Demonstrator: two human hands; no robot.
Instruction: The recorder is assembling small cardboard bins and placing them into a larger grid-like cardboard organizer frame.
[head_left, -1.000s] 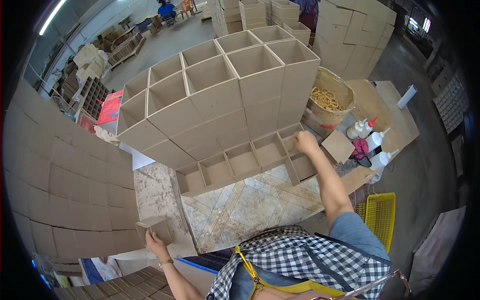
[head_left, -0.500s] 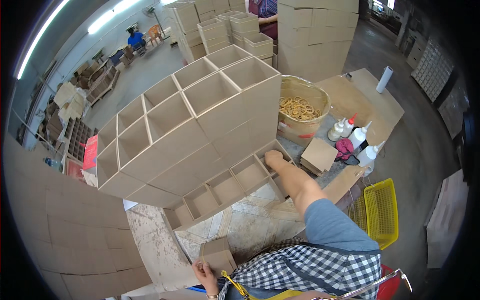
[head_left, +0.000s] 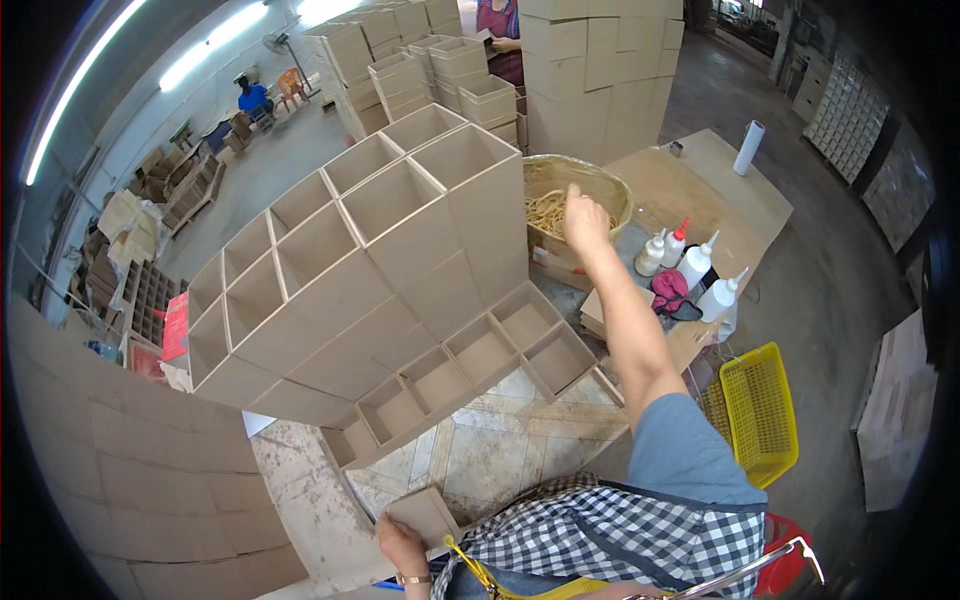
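The right hand [head_left: 585,222] is stretched out over the round basket [head_left: 610,190] of tan rubber bands [head_left: 548,212], its fingers curled down toward the pile; whether they have already pinched a band cannot be told from this angle. The left hand [head_left: 402,545] is close to the body at the near edge of the tiled worktable [head_left: 490,450], fingers closed on a small flat piece of cardboard [head_left: 424,515]. Between the two hands lies a low cardboard tray [head_left: 470,365] divided into square cells, and behind it leans a tall stack of larger cardboard compartments [head_left: 350,250]. Several glue bottles [head_left: 695,265] stand just right of the outstretched arm. By the look of it, the step in hand is fetching a band from the basket. The next move likely calls for a clean pinch on a single band, since they lie tangled together, then bringing it back toward the cardboard piece held near the body.
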